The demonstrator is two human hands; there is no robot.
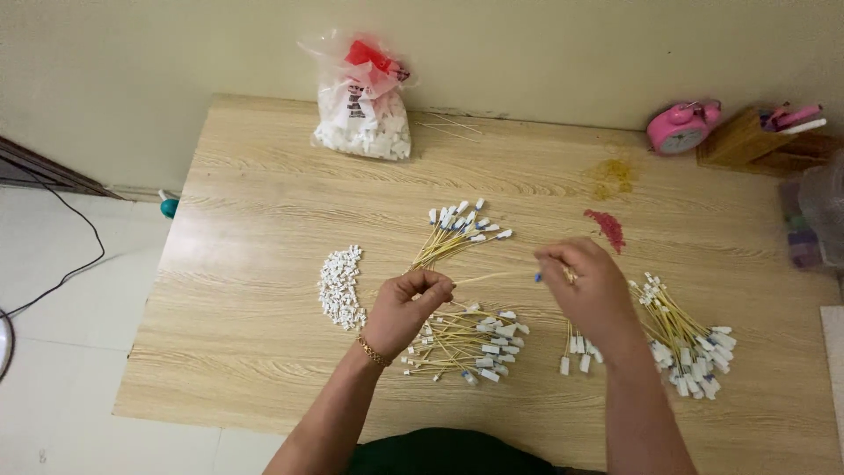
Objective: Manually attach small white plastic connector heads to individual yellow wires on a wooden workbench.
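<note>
My left hand point(406, 307) pinches one end of a thin yellow stick point(492, 277) that lies level between both hands. My right hand point(591, 286) grips its other end, where a small blue tip shows, and also holds a few more sticks hanging down with white caps. Under my left hand lies a pile of capped sticks point(470, 345). Another bundle of capped sticks point(457, 233) fans out just beyond the hands. A third heap of capped sticks point(690, 339) lies right of my right hand. A small pile of loose white caps point(341, 288) sits left of my left hand.
On the wooden table point(264, 220), a clear plastic bag of white caps point(362, 105) stands at the far edge. A pink alarm clock point(682, 128) and a wooden pen holder point(747, 141) sit at the far right. A red patch point(607, 227) and a yellow stain point(613, 174) mark the tabletop. A cable point(75, 255) runs on the floor at left.
</note>
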